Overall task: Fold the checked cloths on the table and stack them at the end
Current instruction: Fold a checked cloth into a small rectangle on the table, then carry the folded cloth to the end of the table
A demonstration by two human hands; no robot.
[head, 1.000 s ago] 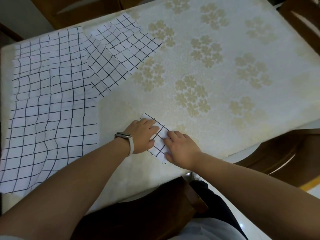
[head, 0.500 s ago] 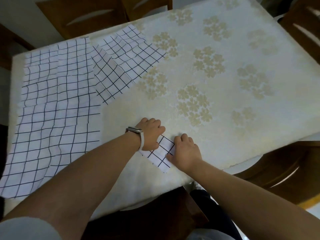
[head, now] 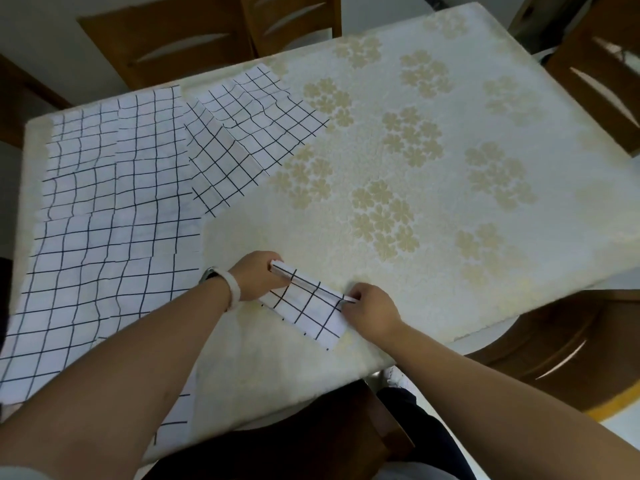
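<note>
A: Both hands are on the small folded white cloth with black checks, which lies near the front edge of the bench with the cream flower-patterned cover.

B: The left hand has its fingers closed on the far left corner of the fold, pinching the layered edge. There's a white band with a dark watch face on that wrist.

A: And the right hand pinches the far right corner, fingers shut on the same upper edge. That edge runs taut between the two hands and looks lifted a little, while the near part of the cloth rests flat on the cover.

B: Over on the left, well apart from the folded piece, the large unfolded white checked cloths lie spread flat and overlapping, with another checked cloth set at an angle toward the far side.

A: Brown wooden chairs stand around the bench.
</note>
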